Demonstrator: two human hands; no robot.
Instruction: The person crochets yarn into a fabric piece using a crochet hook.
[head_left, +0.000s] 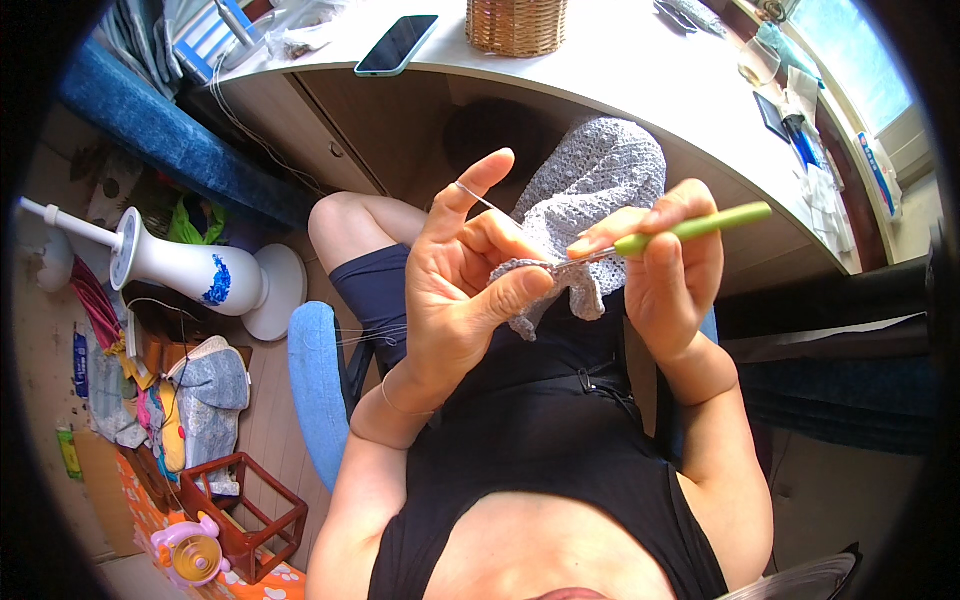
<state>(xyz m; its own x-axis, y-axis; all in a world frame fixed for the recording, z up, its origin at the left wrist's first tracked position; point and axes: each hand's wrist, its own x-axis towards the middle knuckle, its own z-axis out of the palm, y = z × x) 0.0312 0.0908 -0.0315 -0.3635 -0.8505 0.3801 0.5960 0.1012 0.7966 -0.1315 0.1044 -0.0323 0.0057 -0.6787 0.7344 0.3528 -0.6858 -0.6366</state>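
Observation:
My left hand (465, 277) pinches the edge of a grey crocheted piece (592, 180) between thumb and fingers. Over its raised index finger loops a thin strand of grey yarn (487, 201), running down to the work. My right hand (675, 262) grips a crochet hook (694, 229) by its green handle. The hook's metal shaft points left, and its tip meets the fabric edge beside my left thumb; the fingers partly hide that spot. The rest of the crocheted piece drapes over my lap and right knee, below the desk edge.
On the white desk (600, 71) lie a smartphone (397, 45) and a wicker basket (517, 26). Tissues and small items line its right side. A blue chair armrest (319, 382) flanks me on the left. Beyond are a white pedestal (195, 270) with blue flowers and a wooden frame (244, 517).

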